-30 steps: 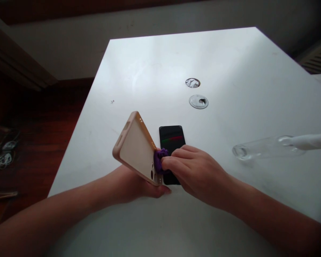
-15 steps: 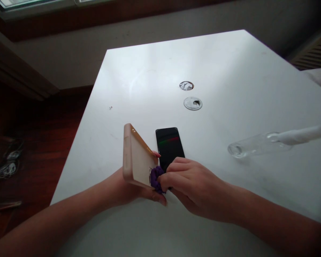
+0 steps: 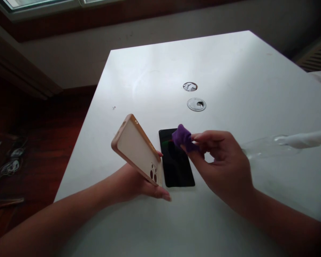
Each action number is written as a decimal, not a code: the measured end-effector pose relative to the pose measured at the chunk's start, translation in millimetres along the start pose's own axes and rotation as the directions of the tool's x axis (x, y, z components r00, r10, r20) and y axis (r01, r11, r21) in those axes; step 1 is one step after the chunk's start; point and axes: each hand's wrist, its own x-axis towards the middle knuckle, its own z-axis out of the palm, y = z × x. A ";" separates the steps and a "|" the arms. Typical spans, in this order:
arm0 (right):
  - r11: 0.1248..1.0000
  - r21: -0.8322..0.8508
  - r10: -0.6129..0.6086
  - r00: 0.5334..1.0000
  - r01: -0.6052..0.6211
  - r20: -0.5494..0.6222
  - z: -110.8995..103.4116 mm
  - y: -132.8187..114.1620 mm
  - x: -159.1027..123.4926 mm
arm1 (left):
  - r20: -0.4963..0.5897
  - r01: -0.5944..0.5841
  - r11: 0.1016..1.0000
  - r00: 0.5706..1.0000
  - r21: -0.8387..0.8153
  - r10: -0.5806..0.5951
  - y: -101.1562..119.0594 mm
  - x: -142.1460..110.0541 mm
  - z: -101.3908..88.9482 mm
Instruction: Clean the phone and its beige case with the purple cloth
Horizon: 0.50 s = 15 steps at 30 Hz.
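My left hand (image 3: pixel 135 182) grips a pale pink phone case (image 3: pixel 139 150) by its lower end, tilted up off the table with its hollow inner side and camera holes facing me. Between thumb and fingertips, my right hand (image 3: pixel 224 157) pinches a bunched purple cloth (image 3: pixel 182 137), raised above the table and apart from the case. Flat on the table beside the case lies a black phone (image 3: pixel 176 164), its dark glossy face up. The cloth covers part of the phone's top edge from my view.
A clear glass bottle (image 3: pixel 267 148) with a white wrapped stem lies to the right, partly behind my right hand. Two round grommet holes (image 3: pixel 196 104) are set into the white table (image 3: pixel 155 78). Cables (image 3: pixel 12 166) lie on the floor at left.
My right hand has lifted the purple cloth away from the case's camera end, up and to the right. The case has tipped back to the left, showing more of its inner side.
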 end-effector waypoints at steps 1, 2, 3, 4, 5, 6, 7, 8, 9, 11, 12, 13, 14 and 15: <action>0.994 -0.051 -0.096 0.995 0.098 0.042 2.5 2.3 -2.4 | 0.023 -0.012 1.000 1.000 -0.014 0.013 2.1 0.5 -0.1; 0.974 -0.082 -0.203 0.973 0.213 0.113 5.2 4.0 -4.2 | 0.053 -0.034 0.999 0.998 -0.021 0.035 4.8 1.3 -0.3; 0.935 -0.099 -0.316 0.928 0.339 0.198 8.2 4.9 -5.2 | 0.088 -0.059 0.998 0.994 -0.020 0.060 7.8 2.4 -0.4; 0.881 -0.105 -0.419 0.863 0.461 0.282 11.0 5.0 -5.3 | 0.120 -0.084 0.996 0.989 -0.012 0.085 10.9 3.5 -0.4; 0.819 -0.109 -0.498 0.791 0.564 0.355 13.6 4.1 -4.6 | 0.146 -0.107 0.994 0.984 0.001 0.106 13.7 4.7 -0.4; 0.759 -0.121 -0.547 0.728 0.639 0.413 15.7 2.5 -3.4 | 0.162 -0.125 0.992 0.979 0.015 0.121 15.9 5.7 -0.2; 0.710 -0.148 -0.568 0.684 0.689 0.458 17.0 0.4 -1.8 | 0.165 -0.137 0.990 0.978 0.026 0.131 17.3 6.7 0.0; 0.673 -0.186 -0.569 0.662 0.716 0.487 17.6 -2.0 -0.3 | 0.163 -0.143 0.989 0.977 0.031 0.136 17.9 7.5 0.4; 0.651 -0.223 -0.558 0.656 0.726 0.508 17.4 -4.5 1.1 | 0.158 -0.145 0.989 0.978 0.029 0.139 17.9 8.1 0.8; 0.630 -0.279 -0.516 0.659 0.725 0.547 15.4 -8.4 2.9 | 0.162 -0.150 0.988 0.976 0.022 0.144 17.1 9.0 1.7; 0.626 -0.288 -0.497 0.655 0.724 0.569 14.0 -9.6 3.6 | 0.163 -0.153 0.988 0.975 0.019 0.148 16.8 9.2 1.9; 0.632 -0.284 -0.478 0.651 0.721 0.590 12.5 -10.2 4.3 | 0.161 -0.158 0.987 0.975 0.018 0.153 16.8 9.3 2.0; 0.647 -0.271 -0.456 0.647 0.713 0.611 11.1 -10.2 5.2 | 0.157 -0.163 0.986 0.975 0.019 0.158 16.9 9.1 2.0; 0.668 -0.248 -0.437 0.640 0.701 0.632 9.8 -9.8 6.5 | 0.154 -0.168 0.986 0.975 0.023 0.162 16.8 8.7 2.0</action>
